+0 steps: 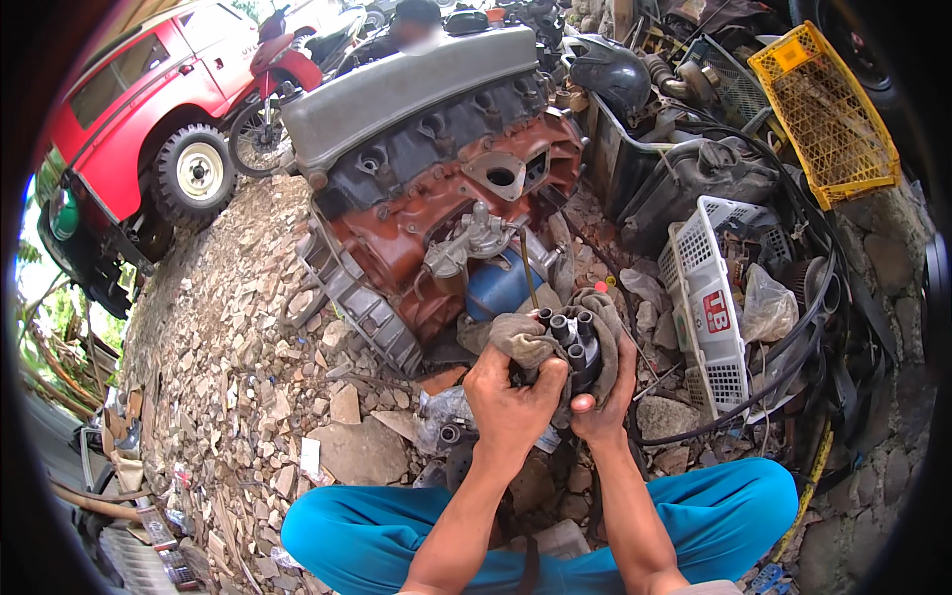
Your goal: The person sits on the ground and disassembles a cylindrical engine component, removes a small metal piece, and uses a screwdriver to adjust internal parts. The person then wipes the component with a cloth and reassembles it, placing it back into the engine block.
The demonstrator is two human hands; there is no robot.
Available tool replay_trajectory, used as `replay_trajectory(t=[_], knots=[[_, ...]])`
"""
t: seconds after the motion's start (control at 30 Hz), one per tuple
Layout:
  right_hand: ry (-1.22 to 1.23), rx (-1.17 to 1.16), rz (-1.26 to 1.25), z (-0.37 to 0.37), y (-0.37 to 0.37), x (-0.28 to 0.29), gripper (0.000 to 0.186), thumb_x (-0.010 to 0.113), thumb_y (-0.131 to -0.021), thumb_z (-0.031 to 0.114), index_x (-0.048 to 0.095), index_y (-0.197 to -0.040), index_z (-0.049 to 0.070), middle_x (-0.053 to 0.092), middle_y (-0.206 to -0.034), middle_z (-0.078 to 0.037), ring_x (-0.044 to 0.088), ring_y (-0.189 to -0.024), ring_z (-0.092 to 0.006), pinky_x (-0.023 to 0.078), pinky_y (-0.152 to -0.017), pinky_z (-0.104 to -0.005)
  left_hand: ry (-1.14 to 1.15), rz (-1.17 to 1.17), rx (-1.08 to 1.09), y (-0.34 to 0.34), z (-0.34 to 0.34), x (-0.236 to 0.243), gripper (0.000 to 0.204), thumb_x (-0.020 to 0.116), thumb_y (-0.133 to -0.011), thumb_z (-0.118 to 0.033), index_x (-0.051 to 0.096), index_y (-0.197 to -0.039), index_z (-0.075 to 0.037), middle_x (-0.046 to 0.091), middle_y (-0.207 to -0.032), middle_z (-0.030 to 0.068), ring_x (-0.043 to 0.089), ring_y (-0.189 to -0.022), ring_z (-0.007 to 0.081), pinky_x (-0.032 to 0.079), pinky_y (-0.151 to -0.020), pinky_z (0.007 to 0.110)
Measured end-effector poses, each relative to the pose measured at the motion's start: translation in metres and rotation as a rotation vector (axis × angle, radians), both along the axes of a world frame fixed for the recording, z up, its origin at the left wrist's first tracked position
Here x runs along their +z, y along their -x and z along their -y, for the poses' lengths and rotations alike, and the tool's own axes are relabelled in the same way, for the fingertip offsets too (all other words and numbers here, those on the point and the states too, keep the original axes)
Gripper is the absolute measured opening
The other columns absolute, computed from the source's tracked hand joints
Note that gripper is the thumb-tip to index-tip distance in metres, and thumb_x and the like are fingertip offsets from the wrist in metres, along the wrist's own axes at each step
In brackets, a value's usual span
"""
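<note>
A black distributor cap [578, 349] with several upright terminal posts is held between my hands, partly wrapped in a dirty grey-brown rag [523, 340]. My left hand [513, 392] pinches a bunched part of the rag against the cap's left side. Around the cap's right side curls my right hand [613, 397], with the rag folded between palm and cap. The cap's lower part is hidden by the rag and fingers. Just beyond stands an engine block [397, 253], reddish-brown with a grey valve cover [407, 94] and a blue oil filter [501, 288].
White plastic crate [709, 307] with parts stands at right, below a yellow crate [828, 119]. A black helmet [607, 74] lies behind. Rubble [233, 327] covers the ground. A red vehicle [129, 119] and motorbike [266, 109] stand far left; a person [416, 30] is behind the engine.
</note>
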State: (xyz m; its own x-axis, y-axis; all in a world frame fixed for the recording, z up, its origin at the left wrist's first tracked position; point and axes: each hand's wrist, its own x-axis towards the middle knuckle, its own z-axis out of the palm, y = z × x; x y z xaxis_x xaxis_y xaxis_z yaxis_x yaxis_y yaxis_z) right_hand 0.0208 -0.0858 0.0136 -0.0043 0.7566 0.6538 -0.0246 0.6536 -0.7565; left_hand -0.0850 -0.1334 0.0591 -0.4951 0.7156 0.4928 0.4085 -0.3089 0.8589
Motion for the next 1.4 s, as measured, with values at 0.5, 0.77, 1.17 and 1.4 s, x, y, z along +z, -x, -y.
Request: replay_trajectory(t=[0.5,0.77,1.17,1.4], knots=[[0.334,0.206,-0.157,-0.006,-0.013,-0.016,0.093,0.061,-0.084,0.071,0.047,-0.133,-0.008,0.057,-0.125,-0.014,0.055,-0.116,-0.0219,0.040,-0.102,-0.0347,0.080,0.175,-0.085,0.014,-0.004,0.008,0.006,0.064,-0.086,-0.002,0.068,-0.084,0.002,0.066,-0.090,0.0072,0.060,-0.076,0.0126,0.047,-0.064,0.027],[0.324,0.315,-0.184,-0.006,-0.013,-0.010,0.098,0.063,-0.081,0.073,0.047,-0.134,-0.007,0.057,-0.126,-0.012,0.053,-0.118,-0.0204,0.038,-0.103,-0.0345,0.137,0.702,-0.333,0.014,-0.007,0.006,0.032,0.049,-0.094,-0.001,0.056,-0.124,0.006,0.065,-0.121,0.0171,0.063,-0.112,0.0223,0.050,-0.099,0.035],[0.483,0.488,-0.282,-0.007,-0.017,-0.018,0.089,0.062,-0.084,0.069,0.051,-0.133,-0.005,0.058,-0.125,-0.011,0.054,-0.117,-0.0190,0.040,-0.102,-0.0327,0.123,0.162,-0.350,0.026,-0.014,-0.011,0.024,0.062,-0.090,0.004,0.065,-0.114,0.007,0.072,-0.105,0.0121,0.068,-0.099,0.0160,0.052,-0.089,0.029],[0.566,0.494,-0.348,-0.015,-0.016,-0.023,0.078,0.064,-0.088,0.060,0.052,-0.133,-0.001,0.058,-0.124,-0.009,0.054,-0.114,-0.0164,0.041,-0.100,-0.0308,0.105,0.106,-0.032,0.012,-0.017,-0.027,0.024,0.060,-0.094,0.000,0.064,-0.117,0.003,0.069,-0.110,0.0092,0.066,-0.094,0.0138,0.053,-0.083,0.027]])
